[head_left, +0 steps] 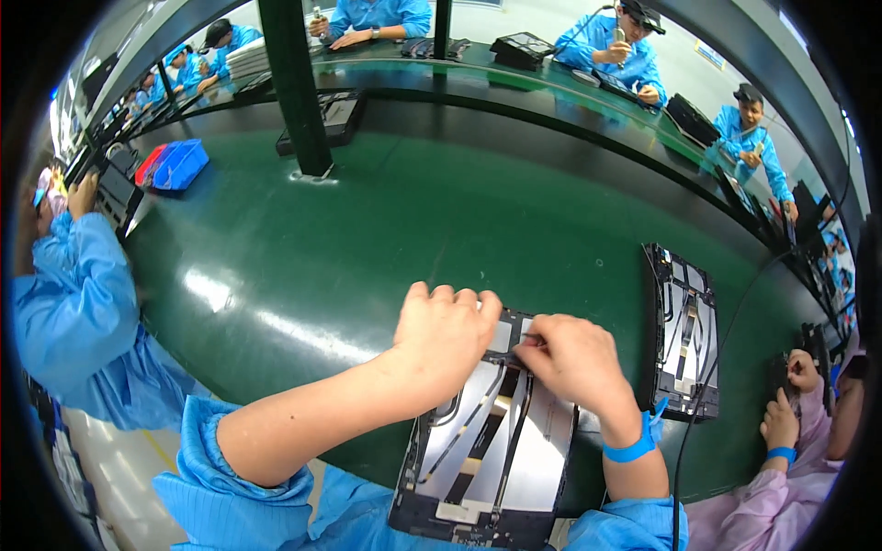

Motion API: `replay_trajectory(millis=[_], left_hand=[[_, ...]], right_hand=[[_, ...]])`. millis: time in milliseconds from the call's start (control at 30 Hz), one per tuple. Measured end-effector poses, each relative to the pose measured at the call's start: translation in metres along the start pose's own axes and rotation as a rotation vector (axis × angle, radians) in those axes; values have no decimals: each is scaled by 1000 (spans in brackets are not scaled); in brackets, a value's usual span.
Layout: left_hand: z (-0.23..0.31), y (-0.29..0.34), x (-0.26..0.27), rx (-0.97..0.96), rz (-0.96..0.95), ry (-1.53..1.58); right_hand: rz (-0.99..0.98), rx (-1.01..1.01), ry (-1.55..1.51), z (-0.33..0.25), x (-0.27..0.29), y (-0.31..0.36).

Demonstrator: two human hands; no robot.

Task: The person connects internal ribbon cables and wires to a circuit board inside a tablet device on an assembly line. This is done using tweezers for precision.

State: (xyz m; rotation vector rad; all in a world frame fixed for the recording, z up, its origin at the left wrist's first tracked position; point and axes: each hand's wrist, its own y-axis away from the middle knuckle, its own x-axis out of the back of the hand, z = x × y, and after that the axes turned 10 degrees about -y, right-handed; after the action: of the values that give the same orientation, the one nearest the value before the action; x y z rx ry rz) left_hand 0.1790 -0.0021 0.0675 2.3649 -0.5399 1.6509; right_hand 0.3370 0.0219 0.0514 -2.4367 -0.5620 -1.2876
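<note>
An opened tablet-like device lies on the green bench in front of me, its far end turned slightly right. Its inside shows silver panels, a black frame, dark flat cables and a pale ribbon strip down the middle. My left hand is closed over the device's far left corner, knuckles up; its fingertips are hidden. At the far end, my right hand pinches with thumb and forefinger close to the frame, and what sits between them is too small to make out. A blue wrist strap circles my right wrist.
A second opened device stands to the right, with a black cable hanging past it. Blue and red bins sit far left. A dark green post rises from the bench. Co-workers sit at left, right and across.
</note>
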Motion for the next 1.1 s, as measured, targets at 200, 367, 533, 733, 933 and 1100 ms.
replay_trajectory(millis=[200,367,533,733,933,1100], left_hand=[[28,36,-6,239,-63,449],[67,37,0,289,-92,300],[75,30,-7,384,-161,361],[79,23,2,368,-221,360],[72,24,4,413,-225,589],[64,28,7,430,-45,664]], right_hand=[[136,-72,-52,20,8,23],[240,-53,-124,27,5,28],[224,-72,-174,31,5,33],[170,-83,-252,25,7,34],[179,-118,-227,29,8,33],[75,-116,-165,31,8,35]])
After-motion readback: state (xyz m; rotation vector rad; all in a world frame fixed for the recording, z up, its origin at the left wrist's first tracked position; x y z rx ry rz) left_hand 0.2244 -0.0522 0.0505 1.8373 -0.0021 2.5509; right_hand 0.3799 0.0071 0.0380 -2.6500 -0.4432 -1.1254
